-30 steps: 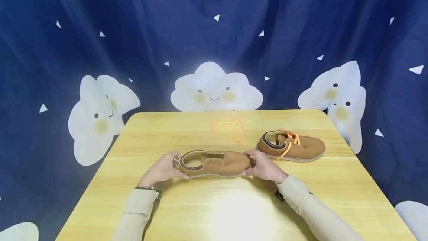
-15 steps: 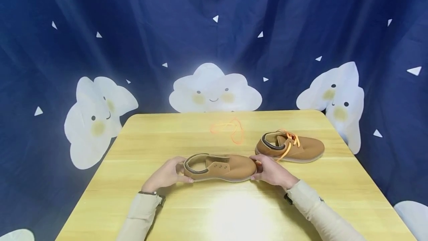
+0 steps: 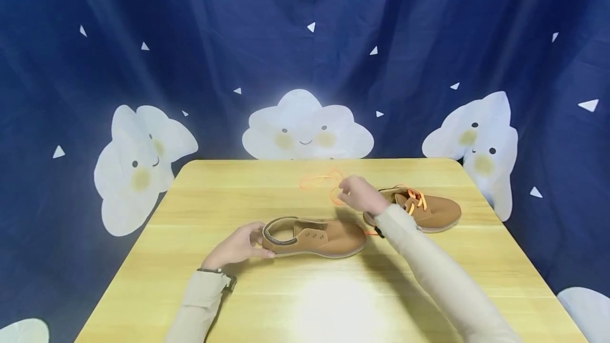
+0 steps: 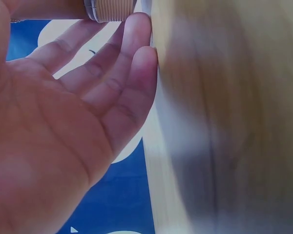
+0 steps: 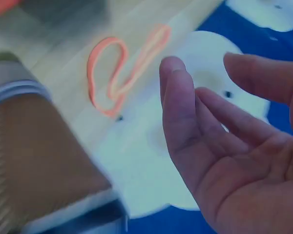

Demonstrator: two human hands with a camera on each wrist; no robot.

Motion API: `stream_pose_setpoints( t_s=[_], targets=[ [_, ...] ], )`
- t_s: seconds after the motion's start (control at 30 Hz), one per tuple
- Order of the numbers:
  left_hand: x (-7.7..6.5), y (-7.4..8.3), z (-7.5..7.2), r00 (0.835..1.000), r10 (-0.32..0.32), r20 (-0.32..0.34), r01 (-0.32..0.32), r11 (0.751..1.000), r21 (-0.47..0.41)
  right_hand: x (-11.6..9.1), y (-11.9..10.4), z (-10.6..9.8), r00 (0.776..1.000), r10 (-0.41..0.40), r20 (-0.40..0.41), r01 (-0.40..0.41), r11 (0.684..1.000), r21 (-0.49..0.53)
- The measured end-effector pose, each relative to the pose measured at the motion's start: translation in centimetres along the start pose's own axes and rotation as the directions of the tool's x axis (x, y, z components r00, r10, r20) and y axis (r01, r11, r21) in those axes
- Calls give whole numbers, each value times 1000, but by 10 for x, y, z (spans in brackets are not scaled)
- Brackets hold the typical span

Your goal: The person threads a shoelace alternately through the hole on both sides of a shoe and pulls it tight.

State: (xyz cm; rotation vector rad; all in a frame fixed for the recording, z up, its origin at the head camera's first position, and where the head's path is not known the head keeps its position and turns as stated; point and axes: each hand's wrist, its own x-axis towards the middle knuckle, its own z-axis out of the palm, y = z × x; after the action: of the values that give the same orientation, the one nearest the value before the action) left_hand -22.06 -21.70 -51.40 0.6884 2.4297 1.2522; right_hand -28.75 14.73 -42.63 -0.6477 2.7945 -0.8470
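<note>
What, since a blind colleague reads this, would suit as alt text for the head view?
A person's left hand grips an unlaced brown shoe by the heel on a wooden table; the right hand hovers by a loose orange lace. A second, orange-laced shoe stands partly behind the right arm. A blue cloud-print curtain hangs beyond.

Head view bright: white glare on wood-grain tabletop [image 3: 248,306] in front of unlaced brown shoe [image 3: 314,245]; shadow from right sleeve [image 3: 433,269] right of shoe; orange shoelace [image 3: 316,177] beyond washed out. Left wrist view dim; right wrist blurred.
</note>
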Motion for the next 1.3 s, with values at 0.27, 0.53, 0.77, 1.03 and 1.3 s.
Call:
stream_pose_setpoints(
  t_s=[0.27,0.53,0.77,1.03,1.3],
  targets=[
    [8,-4,0,1000,-1,14,1,1000,-29,68,20,21,973,232,9,-231,971,-56],
    [10,-1,5,999,-39,-12,39,999,2,87,34,47,933,355,-62,-360,911,-200],
    [10,2,0,1000,-21,-11,21,1000,16,84,29,45,943,330,-32,-327,909,-259],
    [8,4,-6,1000,2,3,-2,1000,-14,68,9,16,985,60,164,-65,998,27],
    [-12,6,-17,988,-110,110,111,994,2,23,-13,4,975,-20,220,-63,930,363]
  ],
)
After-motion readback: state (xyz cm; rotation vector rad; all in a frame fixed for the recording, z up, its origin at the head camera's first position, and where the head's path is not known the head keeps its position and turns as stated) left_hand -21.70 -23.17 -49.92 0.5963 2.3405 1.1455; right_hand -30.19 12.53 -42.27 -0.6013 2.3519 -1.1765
